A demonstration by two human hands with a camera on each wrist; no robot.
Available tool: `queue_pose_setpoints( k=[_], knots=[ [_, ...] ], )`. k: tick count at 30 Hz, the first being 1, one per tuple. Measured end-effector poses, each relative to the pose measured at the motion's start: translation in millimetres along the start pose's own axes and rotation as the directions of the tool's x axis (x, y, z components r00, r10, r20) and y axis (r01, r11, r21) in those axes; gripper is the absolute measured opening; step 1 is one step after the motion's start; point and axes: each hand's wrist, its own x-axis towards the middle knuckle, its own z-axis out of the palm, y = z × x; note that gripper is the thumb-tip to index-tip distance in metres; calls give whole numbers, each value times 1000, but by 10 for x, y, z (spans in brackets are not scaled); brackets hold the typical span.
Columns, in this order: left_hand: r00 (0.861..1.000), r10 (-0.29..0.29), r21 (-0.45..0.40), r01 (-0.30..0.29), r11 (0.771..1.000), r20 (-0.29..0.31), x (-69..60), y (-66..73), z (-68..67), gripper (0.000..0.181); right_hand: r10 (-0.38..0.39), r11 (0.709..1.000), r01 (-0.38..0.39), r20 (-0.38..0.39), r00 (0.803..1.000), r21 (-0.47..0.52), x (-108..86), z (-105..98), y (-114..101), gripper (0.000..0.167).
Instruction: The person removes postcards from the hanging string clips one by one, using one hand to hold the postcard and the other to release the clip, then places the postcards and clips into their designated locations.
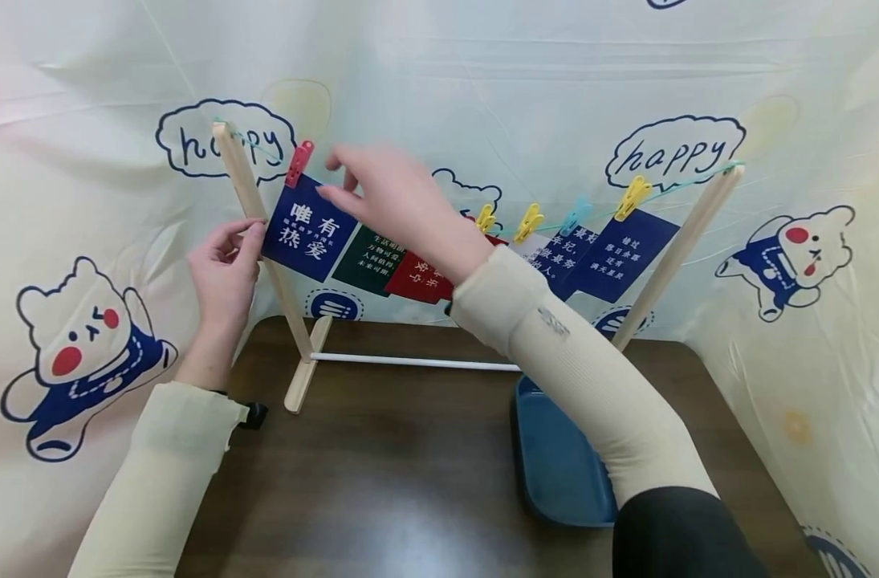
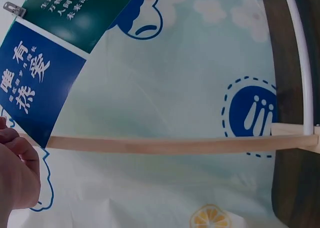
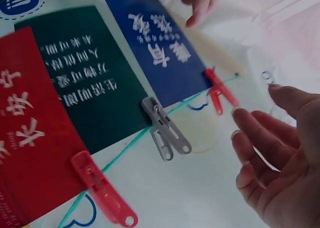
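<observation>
Table (image 1: pixel 396 449), front cut off. Tray (image 1: pixel 562 457), partly hidden by the right sleeve (image 1: pixel 591 377). Right hand (image 1: pixel 403 193), thumb and fingers apart. Left hand (image 1: pixel 225 269), fingers bent at a blue card's (image 1: pixel 319 217) edge; pinch cannot be told. Blue card, hung by a red clip (image 1: pixel 299 164) beside the post (image 1: pixel 242 172).

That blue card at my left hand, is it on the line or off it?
On the line: a red clothespin clips the top of the blue card to the green string, as the right wrist view shows.
</observation>
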Motion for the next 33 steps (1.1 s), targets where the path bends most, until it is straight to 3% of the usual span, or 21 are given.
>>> queue_pose_setpoints(
  k=[6, 11, 17, 27, 33],
  knots=[
    [999, -28, 43, 26, 999, 46, 103, 21, 0, 23, 52, 998, -51, -5, 999, 44, 434, -31, -4, 56],
    [993, -56, -2, 57, 998, 107, 112, 48, 23, 24, 104, 986, -112, 77, 992, 123, 616, 34, 6, 61],
    [984, -67, 0, 68, 998, 168, 88, 68, 40, 21, 153, 956, -177, 121, 981, 232, 672, 112, 23, 61],
    [983, -89, -19, 93, 995, 159, 103, 49, 26, 13, 145, 955, -162, 85, 986, 247, 710, 145, 35, 44],
    [979, -113, -46, 122, 991, 171, 106, 32, 11, 12, 150, 924, -172, 88, 985, 342, 706, 170, 20, 40]
  ],
)
